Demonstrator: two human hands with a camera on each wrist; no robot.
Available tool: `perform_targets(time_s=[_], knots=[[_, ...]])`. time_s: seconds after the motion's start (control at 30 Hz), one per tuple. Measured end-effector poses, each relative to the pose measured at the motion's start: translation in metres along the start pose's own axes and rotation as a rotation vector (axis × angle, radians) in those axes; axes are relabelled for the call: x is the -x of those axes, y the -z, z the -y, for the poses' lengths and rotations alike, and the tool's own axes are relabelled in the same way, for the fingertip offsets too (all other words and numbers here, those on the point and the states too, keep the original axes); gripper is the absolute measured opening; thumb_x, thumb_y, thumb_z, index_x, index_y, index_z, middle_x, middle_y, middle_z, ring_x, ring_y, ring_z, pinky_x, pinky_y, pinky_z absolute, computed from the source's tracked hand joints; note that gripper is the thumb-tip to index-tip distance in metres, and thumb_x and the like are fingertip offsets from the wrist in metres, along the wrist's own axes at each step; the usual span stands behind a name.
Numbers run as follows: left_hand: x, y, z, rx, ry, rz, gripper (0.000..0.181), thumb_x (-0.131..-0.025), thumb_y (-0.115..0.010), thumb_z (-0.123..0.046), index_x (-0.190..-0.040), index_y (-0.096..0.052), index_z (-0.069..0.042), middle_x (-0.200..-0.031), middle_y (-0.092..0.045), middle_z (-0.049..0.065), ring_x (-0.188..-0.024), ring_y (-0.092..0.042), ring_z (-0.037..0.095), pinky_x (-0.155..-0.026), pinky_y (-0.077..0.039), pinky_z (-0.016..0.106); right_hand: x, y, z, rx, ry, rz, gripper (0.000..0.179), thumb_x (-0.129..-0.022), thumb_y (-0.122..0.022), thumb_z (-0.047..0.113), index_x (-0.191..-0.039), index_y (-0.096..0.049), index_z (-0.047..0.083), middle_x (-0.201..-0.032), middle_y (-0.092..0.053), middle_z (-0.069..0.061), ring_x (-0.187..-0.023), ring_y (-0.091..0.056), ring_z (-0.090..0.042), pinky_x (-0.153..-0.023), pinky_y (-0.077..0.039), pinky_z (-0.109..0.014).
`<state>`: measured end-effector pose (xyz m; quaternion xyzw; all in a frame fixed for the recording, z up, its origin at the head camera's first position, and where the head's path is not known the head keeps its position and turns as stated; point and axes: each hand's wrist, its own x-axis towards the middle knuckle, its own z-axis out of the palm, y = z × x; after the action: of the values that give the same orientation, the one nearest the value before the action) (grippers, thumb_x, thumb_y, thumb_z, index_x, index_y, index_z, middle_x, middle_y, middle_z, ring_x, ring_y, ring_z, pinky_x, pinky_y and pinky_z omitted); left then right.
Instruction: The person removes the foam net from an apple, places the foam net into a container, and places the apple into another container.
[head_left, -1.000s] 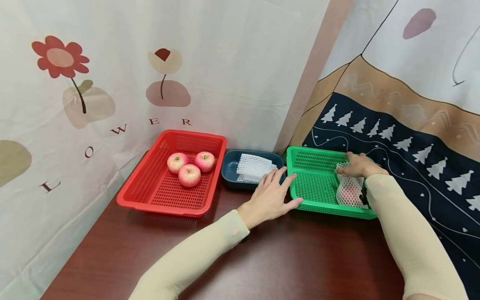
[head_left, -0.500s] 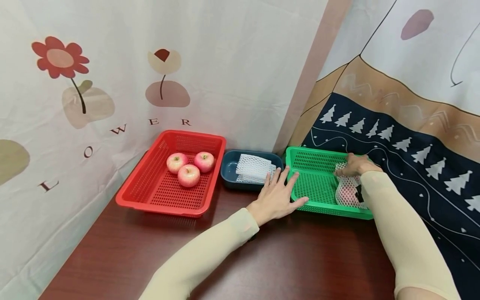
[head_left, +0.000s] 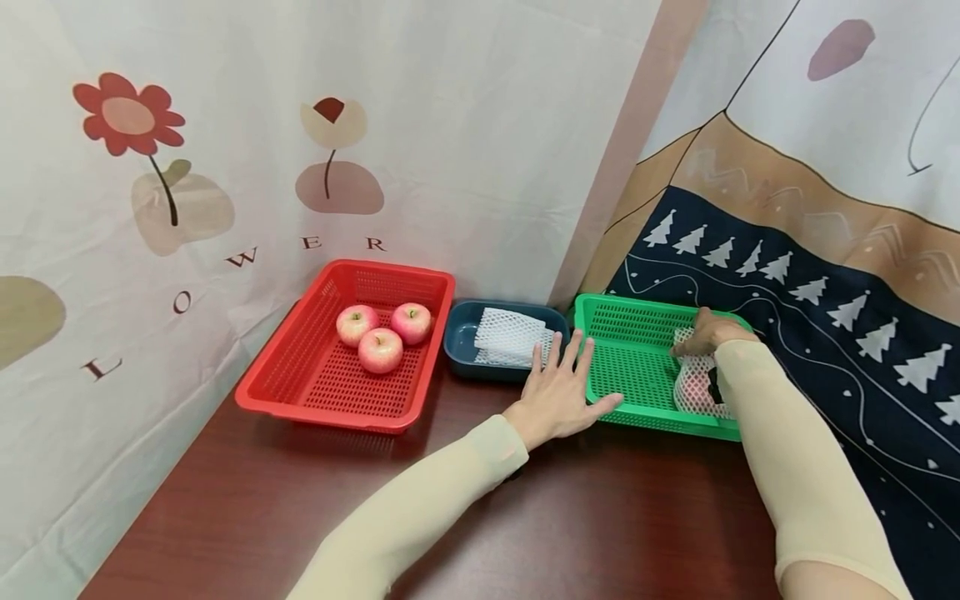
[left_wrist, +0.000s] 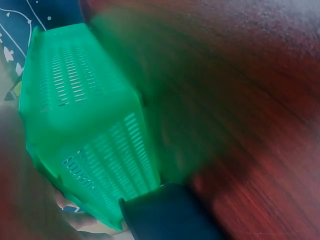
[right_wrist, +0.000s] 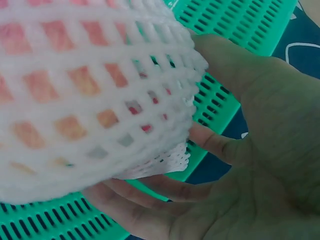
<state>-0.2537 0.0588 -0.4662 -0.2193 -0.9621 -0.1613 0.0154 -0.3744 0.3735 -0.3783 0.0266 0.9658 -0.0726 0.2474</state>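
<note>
In the head view my right hand (head_left: 708,333) is inside the green basket (head_left: 626,372), fingers and thumb bent around an apple in a white foam net. A netted apple (head_left: 697,387) shows just below that hand. Close up in the right wrist view, the foam net (right_wrist: 90,100) lets reddish skin through its holes. Thumb and fingers lie about the netting; a second piece of net (right_wrist: 165,161) shows behind. My left hand (head_left: 553,396) has its fingers spread, at the near left corner of the green basket, holding nothing.
Three bare apples (head_left: 380,350) lie in the red basket (head_left: 322,412) at left. Between the baskets stands a dark blue tray (head_left: 461,321) with white foam nets (head_left: 510,333). A printed curtain (head_left: 480,150) hangs behind the brown table (head_left: 600,517).
My right hand's fingers have lowered and closed in around the netted apple. My left hand has shifted slightly right with its fingers spread. The bare apples have stayed put.
</note>
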Motion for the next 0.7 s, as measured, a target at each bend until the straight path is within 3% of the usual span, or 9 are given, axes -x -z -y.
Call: perform_targets(time_s=[0.13,0.33,0.57,0.7], knots=[[0.000,0.000,-0.001,-0.008,0.011,0.008,0.106,-0.112,-0.038,-0.087,-0.189,-0.009,-0.021,-0.200,-0.007,0.006,-0.186,-0.007,0.039,-0.149,-0.014,0.068,0.000,-0.002,0.003,-0.031,-0.006,0.027,0.125,-0.110,-0.074,0.049,-0.172,0.008,-0.022,-0.172,-0.018,-0.057,-0.158,-0.036,-0.073,-0.130,-0.045,-0.076],[0.000,0.001,-0.002,-0.016,0.008,0.017,0.105,-0.112,-0.039,-0.087,-0.189,-0.012,-0.020,-0.199,-0.009,0.007,-0.185,-0.012,0.042,-0.149,-0.015,0.069,0.001,-0.004,0.010,-0.013,-0.018,0.019,0.121,-0.110,-0.076,0.045,-0.172,0.003,-0.023,-0.172,-0.023,-0.056,-0.159,-0.038,-0.070,-0.132,-0.044,-0.075],[0.001,0.002,-0.002,-0.019,0.009,0.015,0.105,-0.112,-0.039,-0.086,-0.189,-0.012,-0.021,-0.199,-0.010,0.007,-0.185,-0.014,0.042,-0.149,-0.016,0.069,-0.003,-0.004,0.011,0.006,-0.026,0.031,0.122,-0.110,-0.074,0.040,-0.171,0.010,-0.023,-0.172,-0.017,-0.059,-0.161,-0.033,-0.072,-0.134,-0.042,-0.075],[0.001,0.002,-0.002,-0.022,0.014,0.021,0.104,-0.112,-0.038,-0.087,-0.189,-0.012,-0.022,-0.200,-0.008,0.006,-0.185,-0.014,0.042,-0.149,-0.015,0.068,-0.006,-0.007,0.010,-0.007,-0.034,0.010,0.118,-0.108,-0.076,0.035,-0.172,0.005,-0.021,-0.170,-0.024,-0.058,-0.158,-0.039,-0.071,-0.133,-0.043,-0.075]])
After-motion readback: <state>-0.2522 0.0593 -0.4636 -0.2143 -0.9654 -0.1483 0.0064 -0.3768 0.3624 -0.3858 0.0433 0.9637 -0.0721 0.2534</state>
